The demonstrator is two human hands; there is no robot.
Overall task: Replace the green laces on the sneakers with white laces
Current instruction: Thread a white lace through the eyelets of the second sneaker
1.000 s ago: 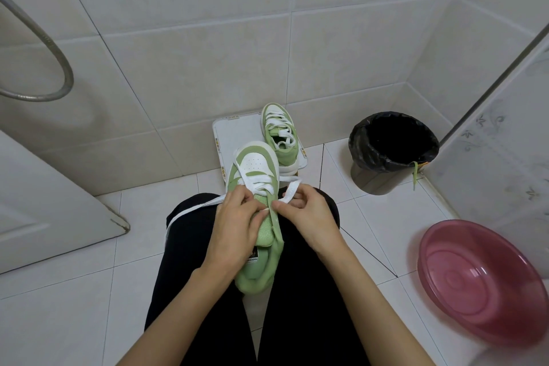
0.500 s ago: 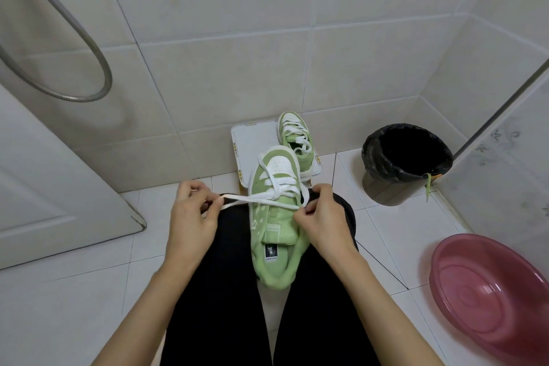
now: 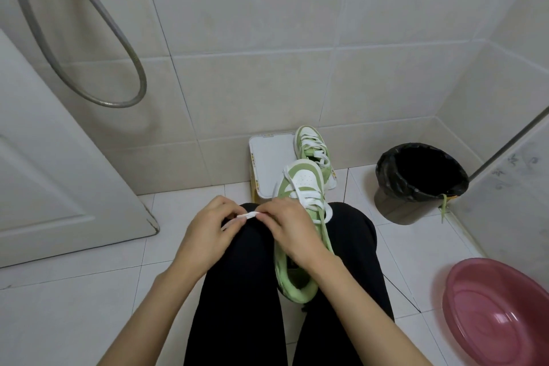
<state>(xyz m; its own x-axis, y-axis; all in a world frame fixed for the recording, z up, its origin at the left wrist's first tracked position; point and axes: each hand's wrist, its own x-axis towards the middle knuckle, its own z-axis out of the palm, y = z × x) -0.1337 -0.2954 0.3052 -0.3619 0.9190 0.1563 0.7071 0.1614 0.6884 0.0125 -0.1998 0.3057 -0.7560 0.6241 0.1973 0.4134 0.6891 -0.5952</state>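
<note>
Floor point(image 3: 74, 306) and wall point(image 3: 252, 24) are tiled; left grip point(image 3: 208, 235) and right grip point(image 3: 289, 235) pinch white lace point(image 3: 249, 215).

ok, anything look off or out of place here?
A green lace dangles down the outside of the black bin, caught on its rim rather than dropped inside. The door looks chipped at its bottom corner. Nothing else stands out.

wall tiles point(image 3: 267, 92): glossy ceramic | hose point(image 3: 89, 38): ribbed metal | basin point(image 3: 499, 315): shiny pink plastic | white lace point(image 3: 312, 202): flat woven cloth | trousers point(image 3: 237, 291): matt black cloth
</note>
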